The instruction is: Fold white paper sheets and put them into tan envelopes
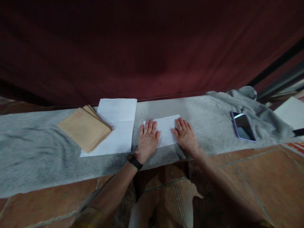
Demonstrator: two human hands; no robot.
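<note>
Head view: white paper (165, 133) lies mid-scene on grey cloth (204, 123), left hand (147, 139) and right hand (186, 134) flat on its left and right sides, fingers (150, 127) straight, released. Left: brown envelopes (84, 128) overlapping larger white sheets (121, 129). Right: phone (243, 126).

1. You had dim light, the far red cloth (152, 47) sinking into shadow.
2. You saw a pale reflection on the phone screen (243, 126), right.
3. You got blurred floor tiles (268, 177) at the near right.
</note>
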